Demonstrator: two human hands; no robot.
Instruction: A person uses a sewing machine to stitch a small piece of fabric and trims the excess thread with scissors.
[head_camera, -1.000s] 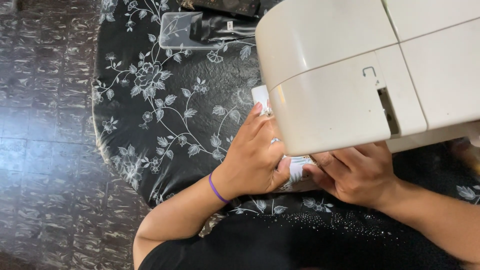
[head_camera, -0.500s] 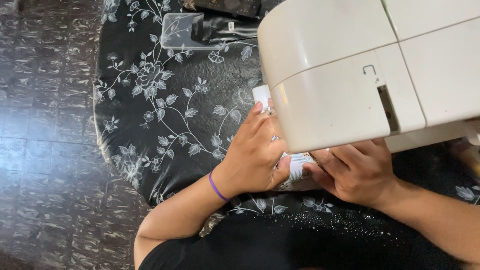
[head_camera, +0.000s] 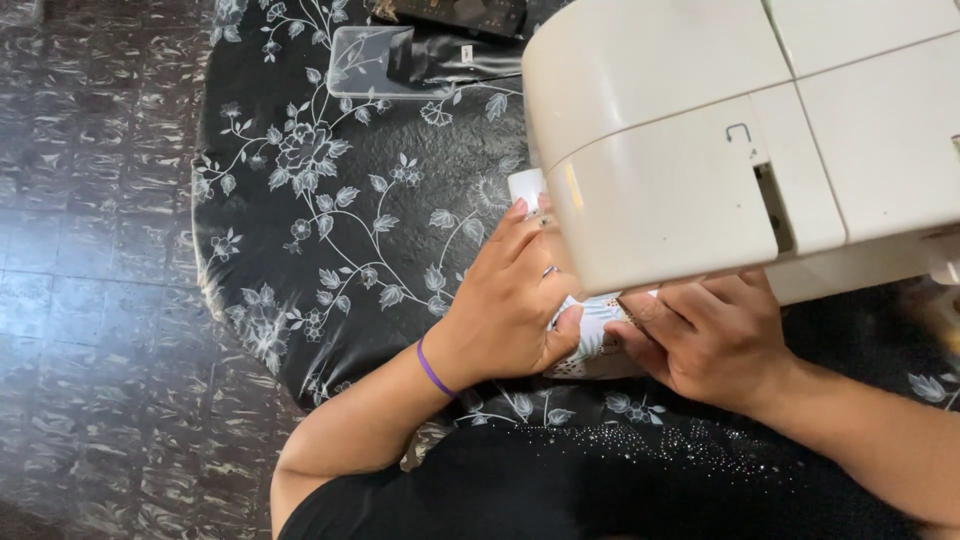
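Since a moment ago: the hands have hardly moved; both stay at the same spot under the machine, the left thumb still pressed on the cloth; the view has drifted slightly.
Edges and room: the table (head_camera: 300, 220) ends in a rounded edge at the left and near side, with dark tiled floor (head_camera: 90, 300) beyond it. Bare floral cover lies open to the left of the left hand. To the right and above, the machine's body closes off the space.
In the way: the cream sewing machine (head_camera: 740, 140) overhangs the work and hides the fingertips of both hands and the far part of the cloth.
Other things: a clear plastic box (head_camera: 375, 62) sits at the far side of the table, just beside a dark flat thing at the top edge, too cut off to tell.
Left hand (head_camera: 510, 310): flat on the cloth, fingers spread and running under the machine, thumb down on the fabric; a purple band on the wrist.
Right hand (head_camera: 715, 340): fingers curled together, pinching the cloth's edge just beside the left thumb.
Cloth: the pale patterned fabric (head_camera: 590, 340) lies between the two hands at the near edge of the table, partly under the machine; light with a faint leafy print.
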